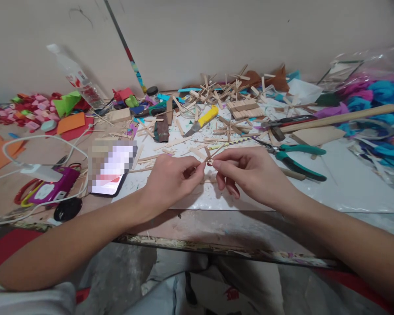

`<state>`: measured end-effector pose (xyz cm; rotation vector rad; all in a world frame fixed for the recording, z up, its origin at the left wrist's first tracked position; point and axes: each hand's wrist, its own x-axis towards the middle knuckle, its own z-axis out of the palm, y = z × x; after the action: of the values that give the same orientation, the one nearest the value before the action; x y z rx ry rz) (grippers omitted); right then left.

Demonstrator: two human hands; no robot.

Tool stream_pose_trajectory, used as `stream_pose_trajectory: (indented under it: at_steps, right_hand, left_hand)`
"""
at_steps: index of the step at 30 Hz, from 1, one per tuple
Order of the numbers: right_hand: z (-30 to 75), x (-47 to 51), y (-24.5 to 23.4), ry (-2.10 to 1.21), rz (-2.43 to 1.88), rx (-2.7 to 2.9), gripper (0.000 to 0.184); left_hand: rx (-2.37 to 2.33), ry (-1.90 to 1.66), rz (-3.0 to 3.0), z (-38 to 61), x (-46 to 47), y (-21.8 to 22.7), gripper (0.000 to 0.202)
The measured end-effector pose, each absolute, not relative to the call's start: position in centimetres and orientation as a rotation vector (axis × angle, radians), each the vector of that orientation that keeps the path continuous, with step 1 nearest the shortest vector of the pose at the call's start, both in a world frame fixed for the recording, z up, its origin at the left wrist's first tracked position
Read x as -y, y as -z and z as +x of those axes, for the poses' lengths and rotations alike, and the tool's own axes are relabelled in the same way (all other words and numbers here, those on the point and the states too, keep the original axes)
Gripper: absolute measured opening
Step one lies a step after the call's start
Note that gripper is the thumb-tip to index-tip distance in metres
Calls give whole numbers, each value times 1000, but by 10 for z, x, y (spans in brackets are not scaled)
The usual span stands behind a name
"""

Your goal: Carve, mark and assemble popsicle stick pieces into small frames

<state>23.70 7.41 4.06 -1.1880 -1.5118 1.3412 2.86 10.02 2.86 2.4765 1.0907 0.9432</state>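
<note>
Above the white sheet [170,203], my left hand [174,177] and my right hand [249,170] meet fingertip to fingertip. Between them is a small piece made of crossed thin wooden sticks [208,153], pinched from both sides. Its lower part is hidden by the fingers. The right hand's lower fingers curl loosely beneath. Just to the right lie green-handled pliers [302,159], their jaws pointing left. Beyond the hands is a yellow utility knife [205,119] among wood scraps. A thin patterned stick [236,141] lies just behind the right hand.
A phone [113,170] with a lit screen lies left, near a purple device [57,183] and white cables. A stick pile [230,89], a stack of flat sticks [246,109] and a plastic bottle [79,78] stand behind. Coloured paper [381,96] and a wooden rod [348,117] are right.
</note>
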Motion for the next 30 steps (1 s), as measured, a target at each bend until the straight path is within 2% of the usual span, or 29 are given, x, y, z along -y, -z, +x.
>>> stream_pose_trajectory:
  at_steps: [5,9,11,14,19,26,30]
  right_hand:
    - [237,-75,-37,-1279,-1183,1552,22]
    - [245,-79,-39,-876,-1252,1575,40]
    - [250,-82,-41,-781,-1257,1471,35]
    - [252,-86,-43,-947,-1189,1433,8]
    - [251,-87,-39,-1381,-1058,1514,21]
    - [251,-87,-33,-1499,-992,1389,19]
    - [249,-87,-39,-1565,-1112,1191,19]
  left_hand:
    - [-1106,-936,2427,29,-101,-30,38]
    - [-1065,-950,2263,27,-104,-32,38]
    - [-1041,-978,2161,26,-105,-33,37]
    - [-996,-1010,2067,26,-104,-35,33]
    - [-921,-991,2117,28,-102,-37,32]
    - [-886,-1066,2350,27,-104,-30,23]
    - [-928,-1191,2515,26,-107,-26,19]
